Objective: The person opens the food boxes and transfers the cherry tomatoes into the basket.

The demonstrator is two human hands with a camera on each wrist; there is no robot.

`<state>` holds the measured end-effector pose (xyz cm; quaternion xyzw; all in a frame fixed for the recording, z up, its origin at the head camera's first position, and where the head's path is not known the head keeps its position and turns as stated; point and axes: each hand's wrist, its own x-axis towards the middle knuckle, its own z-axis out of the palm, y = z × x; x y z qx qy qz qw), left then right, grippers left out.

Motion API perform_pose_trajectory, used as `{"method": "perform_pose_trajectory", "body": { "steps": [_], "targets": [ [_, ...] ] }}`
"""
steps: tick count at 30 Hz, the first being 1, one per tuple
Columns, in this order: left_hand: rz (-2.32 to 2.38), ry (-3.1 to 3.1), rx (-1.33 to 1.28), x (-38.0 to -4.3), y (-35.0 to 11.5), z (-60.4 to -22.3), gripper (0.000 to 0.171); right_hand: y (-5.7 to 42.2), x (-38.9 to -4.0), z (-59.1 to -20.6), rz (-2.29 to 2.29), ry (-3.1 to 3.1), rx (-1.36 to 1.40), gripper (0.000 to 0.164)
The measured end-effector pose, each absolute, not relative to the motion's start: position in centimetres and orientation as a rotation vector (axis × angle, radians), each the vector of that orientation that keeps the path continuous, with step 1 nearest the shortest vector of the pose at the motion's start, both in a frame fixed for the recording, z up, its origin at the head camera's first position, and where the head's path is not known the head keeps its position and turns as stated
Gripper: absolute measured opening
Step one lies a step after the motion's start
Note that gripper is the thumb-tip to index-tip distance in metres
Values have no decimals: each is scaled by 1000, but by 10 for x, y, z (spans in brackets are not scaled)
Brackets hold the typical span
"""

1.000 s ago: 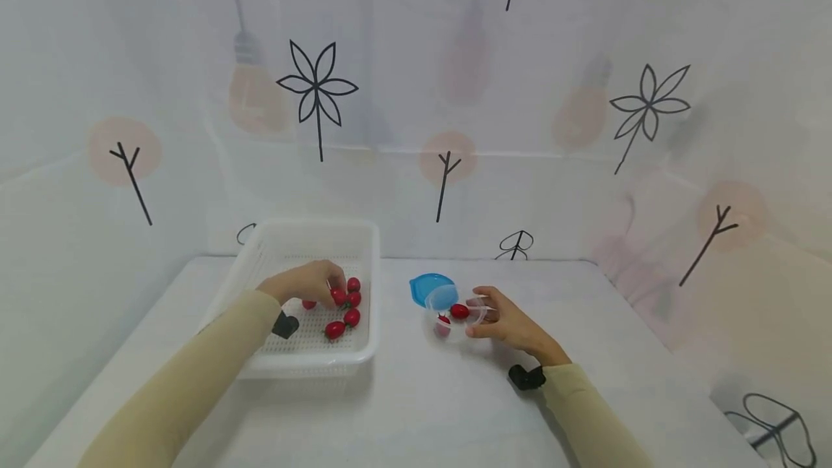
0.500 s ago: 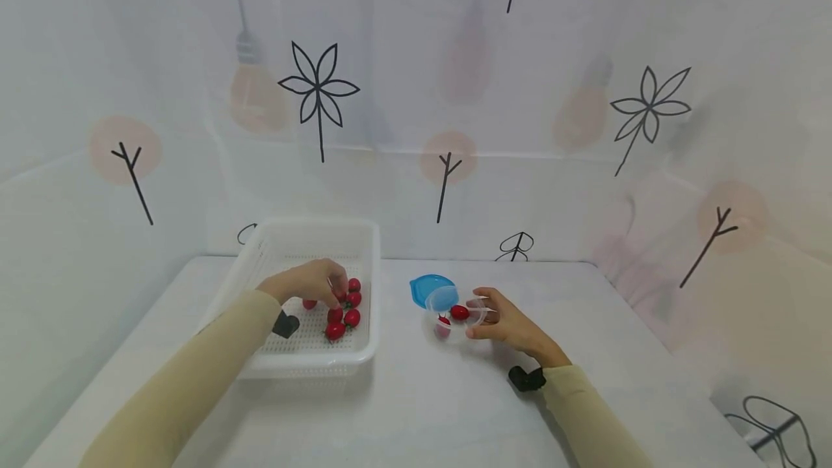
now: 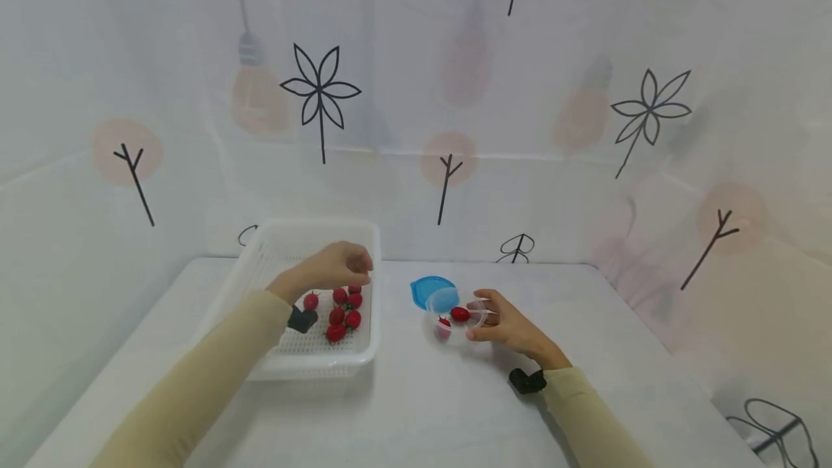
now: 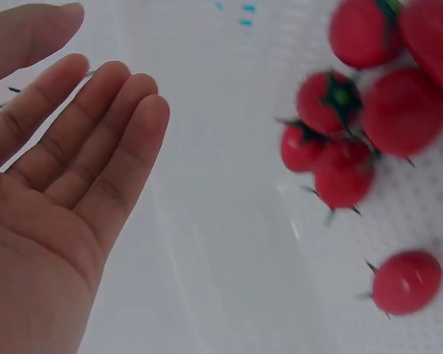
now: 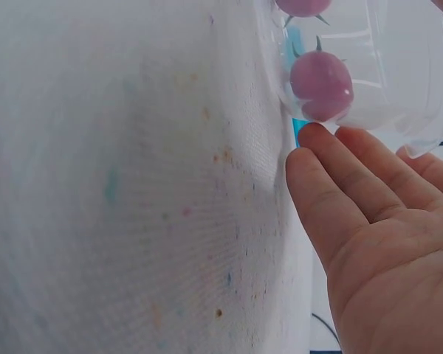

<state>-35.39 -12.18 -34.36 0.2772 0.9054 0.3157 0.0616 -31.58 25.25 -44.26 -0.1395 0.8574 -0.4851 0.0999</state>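
Observation:
My left hand (image 3: 338, 266) is raised over the right side of a white slotted basket (image 3: 312, 361). In the left wrist view its fingers are extended and nothing lies in the palm. Below it, several red cherry tomatoes (image 3: 336, 333) rest on the basket floor, with one tomato (image 4: 407, 282) apart from the cluster. My right hand (image 3: 510, 323) holds a clear plastic container (image 3: 434, 300) at its right side, thumb and fingers around the wall. The container appears tilted; one tomato (image 3: 459, 314) and a second tomato (image 5: 321, 85) show inside it.
A blue lid (image 3: 424, 286) lies on the white table (image 3: 429, 410) just behind the clear container. The basket's right wall (image 3: 375, 295) stands between the basket's tomatoes and the container. A patterned white cloth (image 3: 403, 92) hangs behind the table.
The left hand has risen from among the basket's tomatoes and moved slightly right, uncovering tomatoes beneath it. The right hand and container stay in place.

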Motion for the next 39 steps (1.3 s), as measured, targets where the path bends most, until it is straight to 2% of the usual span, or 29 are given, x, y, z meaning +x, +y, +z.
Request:
{"method": "perform_pose_trajectory", "body": {
  "steps": [17, 24, 32, 39],
  "targets": [
    [914, 2612, 1186, -344, -28, -328, 11, 251, -315, -443, -1456, 2509, -380, 86],
    [800, 2597, 1164, -344, 0, -324, 13, 252, -316, -440, -1450, 2499, -382, 86],
    [704, 2579, 1126, -348, 28, -340, 15, 253, -317, -439, -1467, 2486, -415, 86],
    [582, 2581, 955, -348, 46, -357, 29, 254, -317, -442, -1485, 2468, -435, 83]
  ]
}}
